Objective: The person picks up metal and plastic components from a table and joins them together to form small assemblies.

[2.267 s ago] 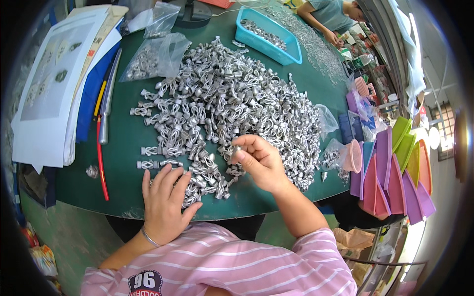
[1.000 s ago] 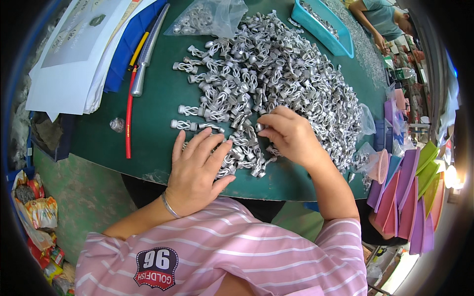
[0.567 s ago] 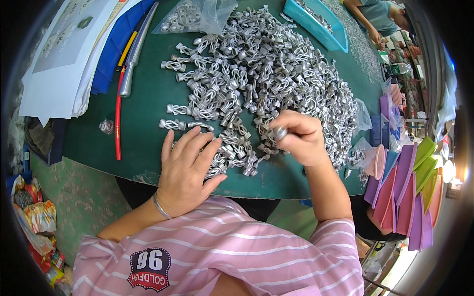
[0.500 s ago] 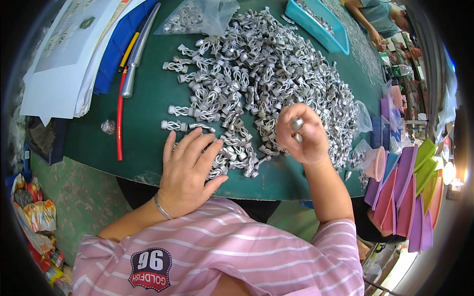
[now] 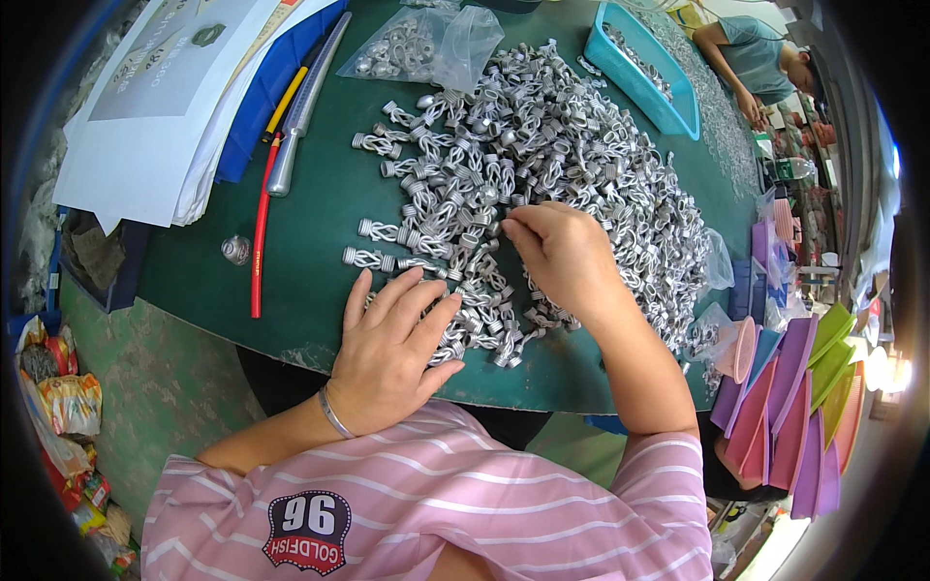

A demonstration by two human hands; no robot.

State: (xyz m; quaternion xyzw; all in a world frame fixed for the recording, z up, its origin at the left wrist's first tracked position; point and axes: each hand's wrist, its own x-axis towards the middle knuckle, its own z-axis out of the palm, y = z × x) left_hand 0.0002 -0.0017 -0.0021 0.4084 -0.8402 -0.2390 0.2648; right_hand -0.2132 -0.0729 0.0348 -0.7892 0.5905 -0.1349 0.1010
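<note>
A large heap of small silver-coloured metal pieces (image 5: 620,208), each with a ribbed end and twisted loops, covers the middle of the green table. My left hand (image 5: 392,334) lies with fingers spread over the heap's near left edge, its fingertips touching several pieces. Over the middle of the heap, my right hand (image 5: 567,257) is closed, thumb and forefinger pinched together and pointing left. Whatever sits in that pinch is hidden by the fingers. Left of the heap, a few pieces (image 5: 368,259) lie in short rows.
A turquoise tray (image 5: 644,68) and a clear plastic bag (image 5: 421,48) of metal parts stand beyond the heap. To the left are a tapered metal rod (image 5: 308,107), a red pencil (image 5: 260,232) and papers (image 5: 145,116). Coloured plastic bins (image 5: 785,397) stand right; another person (image 5: 751,58) sits far right.
My right hand has turned and lowered from above the heap onto it, moving slightly left; the shiny metal pieces seen in its fingers are now out of sight. My left hand stays put.
</note>
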